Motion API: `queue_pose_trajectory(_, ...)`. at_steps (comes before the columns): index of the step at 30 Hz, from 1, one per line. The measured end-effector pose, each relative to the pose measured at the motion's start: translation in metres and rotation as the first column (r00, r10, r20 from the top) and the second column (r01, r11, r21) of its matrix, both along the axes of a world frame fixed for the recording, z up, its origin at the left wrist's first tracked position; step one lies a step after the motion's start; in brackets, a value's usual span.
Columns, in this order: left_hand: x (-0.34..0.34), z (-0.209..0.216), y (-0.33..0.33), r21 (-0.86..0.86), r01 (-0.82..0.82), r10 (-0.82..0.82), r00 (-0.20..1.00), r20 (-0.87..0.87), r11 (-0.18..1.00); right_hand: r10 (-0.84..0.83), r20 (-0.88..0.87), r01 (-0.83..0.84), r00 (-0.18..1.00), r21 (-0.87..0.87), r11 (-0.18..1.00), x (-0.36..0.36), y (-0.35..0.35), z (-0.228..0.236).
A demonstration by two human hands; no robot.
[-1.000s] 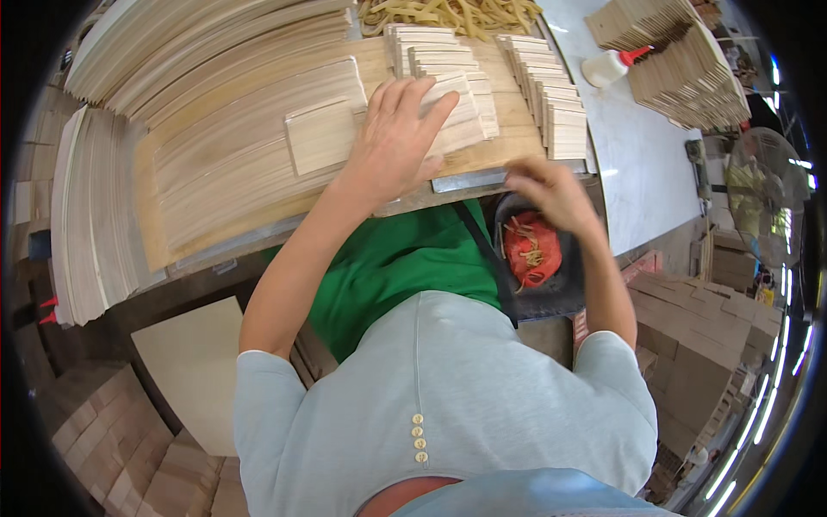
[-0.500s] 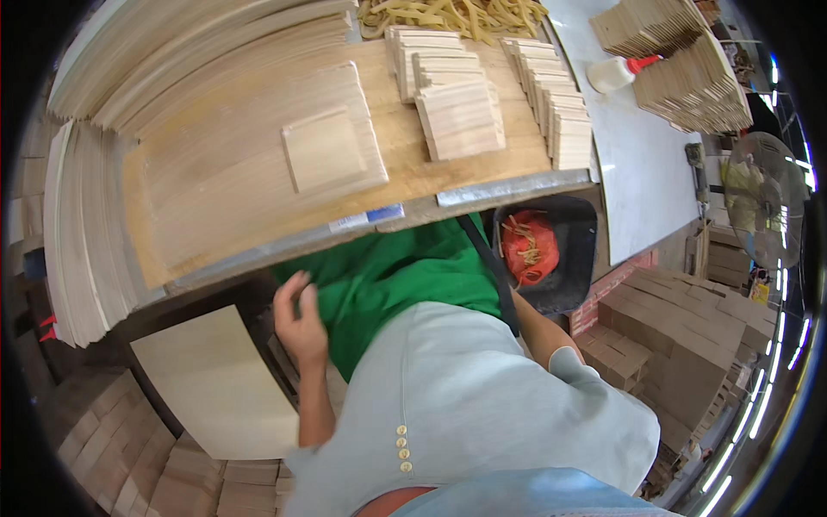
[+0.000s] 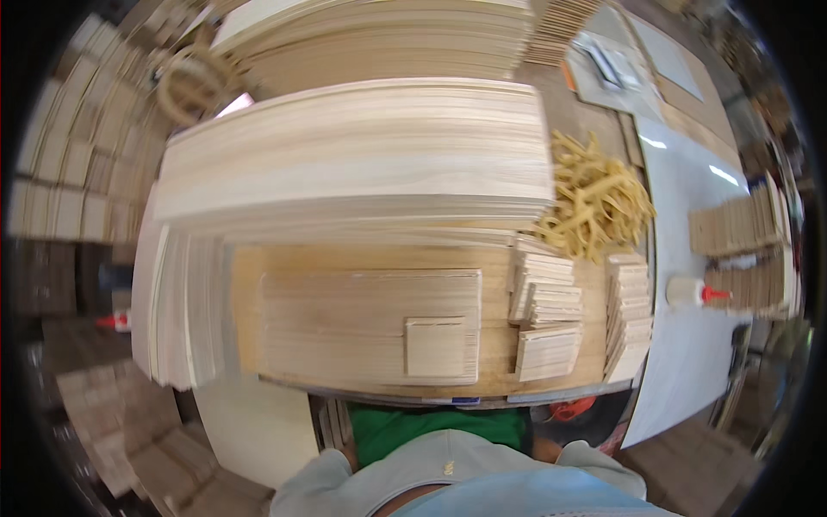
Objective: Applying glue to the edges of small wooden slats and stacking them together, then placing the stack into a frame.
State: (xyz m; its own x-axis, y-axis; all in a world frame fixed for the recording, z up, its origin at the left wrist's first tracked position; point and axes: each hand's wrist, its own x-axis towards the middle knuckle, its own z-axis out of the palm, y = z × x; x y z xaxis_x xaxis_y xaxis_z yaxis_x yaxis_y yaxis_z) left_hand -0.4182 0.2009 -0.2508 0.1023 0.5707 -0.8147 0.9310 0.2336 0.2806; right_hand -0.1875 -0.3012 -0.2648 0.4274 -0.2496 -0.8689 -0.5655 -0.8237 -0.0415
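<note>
Neither of my hands shows; both lie hidden below the table's front edge. Only a bit of my left forearm (image 3: 350,454) and of my right forearm (image 3: 544,449) appears, either side of a green apron (image 3: 439,428). Nearest to them on the wooden worktable (image 3: 500,366) lies a wide flat wooden board (image 3: 336,332). A small square wooden panel (image 3: 436,346) rests on that board's right front corner. To the right, small wooden panels (image 3: 548,351) lie in overlapping rows, with another leaning row (image 3: 629,323) beyond them.
A tall stack of long boards (image 3: 362,155) spans the table's back; another stack (image 3: 177,310) borders its left. Yellow bands (image 3: 603,202) lie heaped at back right. A white glue bottle (image 3: 686,293) with a red tip lies on the grey side table (image 3: 680,370). Below sits a black bin (image 3: 603,420).
My view has tilted up, bringing the back stacks into sight. My left hand, blurred beside the apron before, has gone out of sight. The small square panel still lies on the board.
</note>
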Motion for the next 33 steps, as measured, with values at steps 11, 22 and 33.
queue_pose_trajectory(11, 0.008, -0.035, 0.077, 0.432, 0.319, -0.45, 0.858, 0.245, 0.843, 0.203, 0.074, -0.202, 0.976, -0.027, 0.979, 0.012, 0.014, -0.043)
queue_pose_trajectory(22, 0.17, 0.394, 0.251, 0.902, 0.189, -0.811, 0.535, 0.237, 0.388, 0.466, 0.535, -0.486, 0.705, -0.115, 0.867, 0.012, 0.048, 0.035)
queue_pose_trajectory(33, 0.22, 0.33, 0.501, 0.841, 0.419, -0.81, 0.584, 0.04, 0.343, -0.071, 0.922, -0.448, 0.38, 0.251, 0.858, 0.046, 0.239, 0.295)
